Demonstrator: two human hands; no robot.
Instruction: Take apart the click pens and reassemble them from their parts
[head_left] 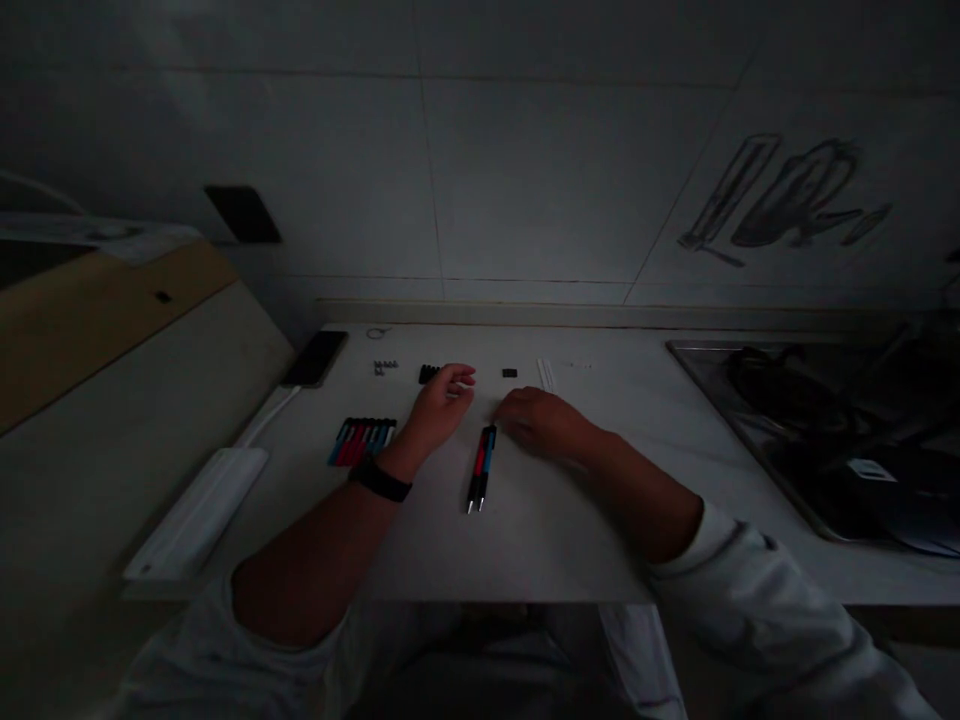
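Note:
Two pens, a red pen (478,465) and a blue pen (488,462), lie side by side on the counter with their silver tips toward me. My right hand (536,418) is at their far end, its fingers bent down and together; whatever they pinch is hidden in the dark. Loosely curved, my left hand (444,398) hovers beside small black parts (430,374), thumb and fingers apart and nothing visible in it. A row of red, blue and white pen barrels (363,441) lies left of my left wrist. Behind the hands are a small black group of pieces (510,373) and thin white sticks (545,374).
Small metallic parts (385,367) and tiny pieces (577,365) lie near the wall. A phone (316,358) and a white power strip (199,510) are at left. On the right a metal-rimmed sink or hob (750,445) holds dark items.

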